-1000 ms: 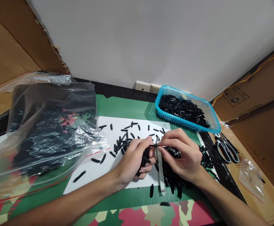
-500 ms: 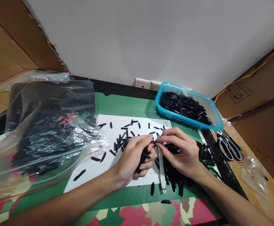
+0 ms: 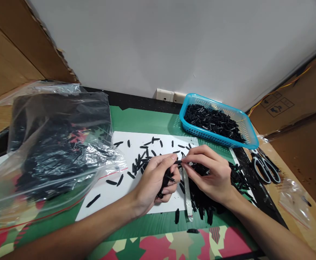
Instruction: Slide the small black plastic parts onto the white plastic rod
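Observation:
My left hand point(image 3: 158, 178) is closed round a bunch of small black strips point(image 3: 163, 184), and its thumb and forefinger pinch one more strip. The far end of that strip point(image 3: 178, 162) is between the thumb and fingertips of my right hand point(image 3: 212, 171). Both hands hover over a white sheet of paper point(image 3: 149, 208) strewn with loose black strips point(image 3: 93, 200). Beneath my right hand lies a dark heap of the same pieces point(image 3: 201, 198), partly hidden by it. A narrow clear plastic strip point(image 3: 187, 198) lies between the hands.
A blue basket point(image 3: 217, 140) of black pieces stands at the back right. Scissors point(image 3: 266, 169) and a small zip bag point(image 3: 295, 202) lie on cardboard at right. A large clear bag point(image 3: 52, 155) with black contents covers the left side. A wall socket point(image 3: 165, 95) is behind.
The view has shifted very slightly. Both hands keep nearly the same pose, with the strip still held between them.

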Demonstrator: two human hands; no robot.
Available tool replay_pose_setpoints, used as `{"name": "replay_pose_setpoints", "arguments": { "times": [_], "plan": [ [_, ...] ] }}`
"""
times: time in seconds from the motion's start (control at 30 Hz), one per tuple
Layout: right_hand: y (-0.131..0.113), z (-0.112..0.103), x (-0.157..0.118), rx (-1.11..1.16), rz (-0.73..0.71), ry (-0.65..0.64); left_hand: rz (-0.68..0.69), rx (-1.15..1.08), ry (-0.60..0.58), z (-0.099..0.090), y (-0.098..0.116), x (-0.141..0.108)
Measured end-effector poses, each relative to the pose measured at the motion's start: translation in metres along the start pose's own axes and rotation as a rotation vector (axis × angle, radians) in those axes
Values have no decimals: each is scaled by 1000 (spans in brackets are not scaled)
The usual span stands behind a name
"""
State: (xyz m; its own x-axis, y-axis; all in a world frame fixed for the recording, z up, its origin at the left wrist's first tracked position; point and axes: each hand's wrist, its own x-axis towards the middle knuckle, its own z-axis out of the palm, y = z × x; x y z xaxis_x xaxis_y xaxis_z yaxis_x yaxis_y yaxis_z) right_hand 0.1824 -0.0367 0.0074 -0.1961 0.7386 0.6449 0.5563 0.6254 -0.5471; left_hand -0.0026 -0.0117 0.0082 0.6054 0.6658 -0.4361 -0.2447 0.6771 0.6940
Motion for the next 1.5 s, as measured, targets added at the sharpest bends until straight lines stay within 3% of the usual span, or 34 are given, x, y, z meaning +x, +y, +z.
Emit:
{"name": "replay_pose_setpoints", "arguments": {
  "times": [0.17, 0.43, 0.6, 0.67, 0.77, 0.87, 1.0, 1.1, 1.2, 1.33, 1.5],
  "plan": [
    [5, -3, 1, -93, -2, 70, 3, -3, -27, -1, 1, 0],
    [9, -7, 3, -261, -145, 75, -4, -4, -27, 0, 2, -2],
    [38, -39, 10, -623, -313, 204, -8, -27, -23, 1, 1, -2],
    [55, -55, 14, -763, -257, 321, -10, -31, -19, 2, 2, -2],
    [68, -67, 18, -901, -53, 331, -9, -20, 3, 4, 3, -4],
    [54, -56, 15, -690, -81, 224, -3, -8, 18, 5, 3, -4],
    [14, -21, 4, -259, -284, -126, 27, -10, 25, 4, -1, -1],
    [-3, 0, -4, -144, -327, -247, 42, 26, 71, 4, -4, 1],
    [-7, 6, -7, -107, -288, -251, 20, 27, 76, 5, -4, 0],
    [-6, -1, -6, -15, -292, -189, -7, -15, 36, 4, -2, -1],
    [1, -10, -1, -62, -262, -89, -35, 18, -35, 0, -2, -1]
  ]
}}
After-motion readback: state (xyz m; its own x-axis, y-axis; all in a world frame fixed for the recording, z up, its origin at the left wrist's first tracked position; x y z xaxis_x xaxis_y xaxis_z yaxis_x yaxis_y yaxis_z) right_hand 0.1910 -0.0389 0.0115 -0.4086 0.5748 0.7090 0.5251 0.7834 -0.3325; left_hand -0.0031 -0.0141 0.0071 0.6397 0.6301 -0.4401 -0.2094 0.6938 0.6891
